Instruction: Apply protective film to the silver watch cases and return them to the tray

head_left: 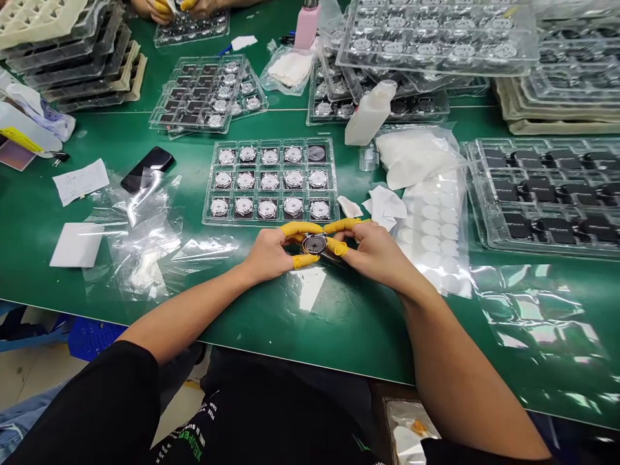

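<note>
Both my hands, with yellow finger cots on thumbs and fingertips, pinch one round watch head [315,243] above the green table's front part. My left hand [274,252] grips its left side, and my right hand [368,248] grips its right side. A dark face with a light emblem shows on it, inside a silver rim. Just beyond my hands lies a clear plastic tray [212,194] with rows of silver watch heads [269,181]; its back right compartment holds a dark round piece [316,153] instead.
Right of the tray are crumpled white wipes [386,205], a white bottle [371,115] and a sheet of round stickers [431,226]. A phone [148,168] and clear film [145,258] lie left. Stacked trays [542,239] stand right. A co-worker's hands [174,8] are at the far edge.
</note>
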`<state>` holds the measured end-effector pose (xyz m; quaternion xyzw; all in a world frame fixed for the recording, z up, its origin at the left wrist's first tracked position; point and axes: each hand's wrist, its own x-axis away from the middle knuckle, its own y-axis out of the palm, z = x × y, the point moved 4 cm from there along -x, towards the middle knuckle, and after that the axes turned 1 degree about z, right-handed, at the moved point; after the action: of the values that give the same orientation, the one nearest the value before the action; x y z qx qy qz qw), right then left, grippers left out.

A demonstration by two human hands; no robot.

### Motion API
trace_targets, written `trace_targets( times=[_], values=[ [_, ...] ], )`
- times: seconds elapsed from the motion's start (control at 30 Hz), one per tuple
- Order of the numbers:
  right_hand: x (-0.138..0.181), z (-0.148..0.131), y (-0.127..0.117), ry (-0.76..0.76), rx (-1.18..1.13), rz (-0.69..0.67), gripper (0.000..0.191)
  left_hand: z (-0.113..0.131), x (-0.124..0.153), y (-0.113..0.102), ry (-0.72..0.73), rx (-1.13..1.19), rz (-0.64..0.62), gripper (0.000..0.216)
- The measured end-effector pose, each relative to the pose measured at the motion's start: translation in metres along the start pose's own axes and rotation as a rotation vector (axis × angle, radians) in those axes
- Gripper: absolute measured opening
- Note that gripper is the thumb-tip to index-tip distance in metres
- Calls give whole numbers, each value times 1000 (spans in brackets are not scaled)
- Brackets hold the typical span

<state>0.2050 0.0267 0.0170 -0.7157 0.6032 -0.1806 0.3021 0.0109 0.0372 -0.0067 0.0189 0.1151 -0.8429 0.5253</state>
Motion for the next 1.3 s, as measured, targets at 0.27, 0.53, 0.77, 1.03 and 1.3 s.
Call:
trace_targets(
  times=[0.27,0.53,0.77,1.03,1.3],
  values=[
    [-2,6,-11,32,-60,233,16,-4,-1,1,-149,149,13,56],
    [3,34,-57,217,-508,604,31,-8,-6,-4,-354,184,4,64],
    [7,-4,-4,194,-364,190,30,-10,-6,-4,-321,135,7,64],
    [7,-5,13,249,-335,78,36,-9,-5,-2,-287,133,-34,65],
    [8,-7,18,247,-308,118,32,-12,-4,-2,-264,92,-48,64]
  ],
)
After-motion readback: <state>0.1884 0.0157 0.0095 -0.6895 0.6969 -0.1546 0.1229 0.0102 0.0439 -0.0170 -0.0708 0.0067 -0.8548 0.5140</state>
